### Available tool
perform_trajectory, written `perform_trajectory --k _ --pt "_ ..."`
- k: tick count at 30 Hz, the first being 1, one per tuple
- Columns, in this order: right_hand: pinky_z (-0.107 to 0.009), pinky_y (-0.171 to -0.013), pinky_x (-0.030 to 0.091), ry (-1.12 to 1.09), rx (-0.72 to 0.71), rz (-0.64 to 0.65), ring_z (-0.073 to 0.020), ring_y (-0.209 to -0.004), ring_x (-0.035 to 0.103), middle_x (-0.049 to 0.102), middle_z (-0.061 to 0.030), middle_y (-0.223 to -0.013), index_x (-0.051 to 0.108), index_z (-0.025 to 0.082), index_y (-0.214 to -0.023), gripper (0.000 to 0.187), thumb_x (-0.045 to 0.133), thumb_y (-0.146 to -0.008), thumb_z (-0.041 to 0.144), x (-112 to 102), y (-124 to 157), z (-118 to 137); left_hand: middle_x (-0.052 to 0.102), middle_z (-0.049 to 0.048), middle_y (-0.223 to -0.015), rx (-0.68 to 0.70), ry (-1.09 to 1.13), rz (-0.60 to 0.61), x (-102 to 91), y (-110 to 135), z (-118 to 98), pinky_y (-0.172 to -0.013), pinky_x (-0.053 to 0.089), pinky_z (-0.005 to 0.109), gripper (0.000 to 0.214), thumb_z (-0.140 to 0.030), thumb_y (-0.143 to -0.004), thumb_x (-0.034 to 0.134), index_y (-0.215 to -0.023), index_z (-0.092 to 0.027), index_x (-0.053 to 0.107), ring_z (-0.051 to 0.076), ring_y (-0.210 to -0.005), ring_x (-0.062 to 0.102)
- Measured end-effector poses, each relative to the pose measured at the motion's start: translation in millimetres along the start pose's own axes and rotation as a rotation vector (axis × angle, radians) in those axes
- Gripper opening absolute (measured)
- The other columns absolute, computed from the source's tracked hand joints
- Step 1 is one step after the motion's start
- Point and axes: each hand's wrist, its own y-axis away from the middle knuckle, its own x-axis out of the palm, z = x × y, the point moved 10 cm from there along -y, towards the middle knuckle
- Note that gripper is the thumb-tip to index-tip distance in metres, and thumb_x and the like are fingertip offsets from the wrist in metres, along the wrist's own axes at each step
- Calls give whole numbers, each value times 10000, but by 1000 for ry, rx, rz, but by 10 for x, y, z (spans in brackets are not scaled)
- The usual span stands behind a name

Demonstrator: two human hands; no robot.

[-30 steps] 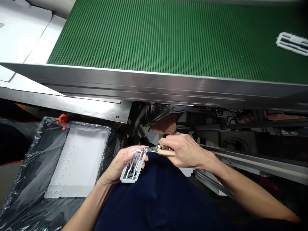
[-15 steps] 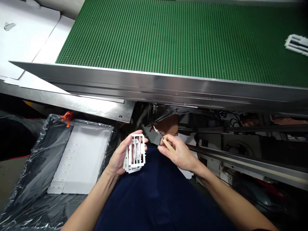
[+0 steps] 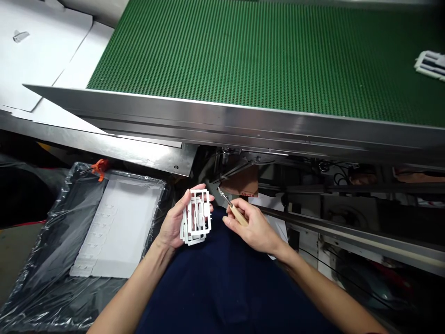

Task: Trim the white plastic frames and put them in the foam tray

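The left hand (image 3: 174, 222) grips the overlapping white frames (image 3: 200, 219) in its fingers, the right hand's (image 3: 255, 225) fingers hold the cutter (image 3: 239, 216) apart from them, and the work seems unfinished, another white part (image 3: 432, 66) lying on the green belt (image 3: 243, 55).

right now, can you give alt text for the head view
The left hand holds a stack of white plastic frames while the right hand holds tan-handled nippers, apart from the frames. Beyond them is a green ribbed conveyor belt; a plastic-covered bin stands at left.
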Motion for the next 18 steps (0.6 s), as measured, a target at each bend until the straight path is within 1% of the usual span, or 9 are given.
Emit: perform_trajectory --k 3,7,9,12,16,18 --pt "-225 -560 378 -77 25 0 -98 -603 467 516 38 -688 488 204 -843 180 567 -795 358 65 27 -17 656 99 -1031 13 2 -13 -11 2 -12 -627 565 279 350 -340 -909 453 -1224 -197 505 198 -818 658" --pt "-231 -589 427 -300 19 50 -103 -630 523 529 36 -715 470 201 -820 189 605 -775 325 312 35 49 654 91 -1039 34 5 -39 -20 0 -17 -666 573 327 355 -335 -906 459 -1235 -208 497 211 -828 659" --pt "-236 -609 453 -414 -12 39 -100 -628 542 512 39 -729 455 200 -811 173 601 -781 289 394 33 104 654 83 -1038 37 23 -42 -8 -4 -8 -703 571 357 347 -339 -909 450 -1230 -217 503 216 -833 659" --pt "-240 -634 472 -506 -66 3 -93 -633 552 499 37 -761 447 203 -813 155 591 -792 254 414 49 155 662 72 -1008 45 59 -41 19 -5 -4 -725 565 366 332 -348 -919 424 -1211 -223 521 213 -838 655" --pt "-294 -736 480 -510 -122 86 -128 -723 601 594 11 -775 467 206 -864 98 556 -827 226 426 108 205 660 62 -1002 87 81 -14 67 14 -58 -694 567 340 319 -357 -924 412 -1185 -228 541 196 -838 644" --pt "-314 -769 476 -513 -139 106 -134 -744 617 633 -9 -815 474 200 -873 71 537 -839 207 406 132 221 660 63 -1011 116 77 -12 70 35 -103 -686 565 317 311 -351 -926 409 -1173 -226 551 184 -839 640"
